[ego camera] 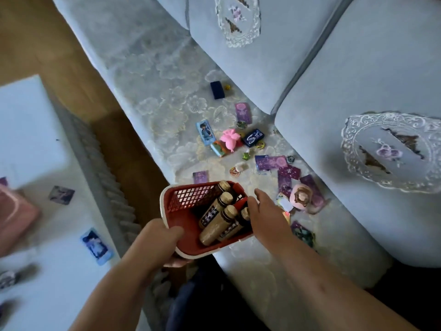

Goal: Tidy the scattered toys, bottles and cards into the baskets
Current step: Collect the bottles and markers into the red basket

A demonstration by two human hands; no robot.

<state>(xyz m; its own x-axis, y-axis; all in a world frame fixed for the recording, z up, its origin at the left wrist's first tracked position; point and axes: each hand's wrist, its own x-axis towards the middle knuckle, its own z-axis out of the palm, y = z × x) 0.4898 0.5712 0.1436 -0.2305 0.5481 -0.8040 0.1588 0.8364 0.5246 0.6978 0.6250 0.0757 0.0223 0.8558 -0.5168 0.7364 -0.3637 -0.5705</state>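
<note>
My left hand (164, 242) grips the near rim of a red mesh basket (183, 204) held over the front edge of the sofa seat. Inside it lie several brown bottles (214, 225) with dark labels. My right hand (265, 216) hovers flat beside the basket's right rim, fingers straight and holding nothing. Scattered on the seat are purple cards (270, 162), a pink toy (230, 139), a blue picture card (205, 132), a dark blue box (217, 90), a pink doll figure (301, 195) and small round badges (235, 172).
The grey sofa has two back cushions (358, 68) with lace doilies along the right. A white table (31, 144) at the left carries a pink object (14, 216), a blue card (96, 246) and another card (61, 194). Wooden floor runs between.
</note>
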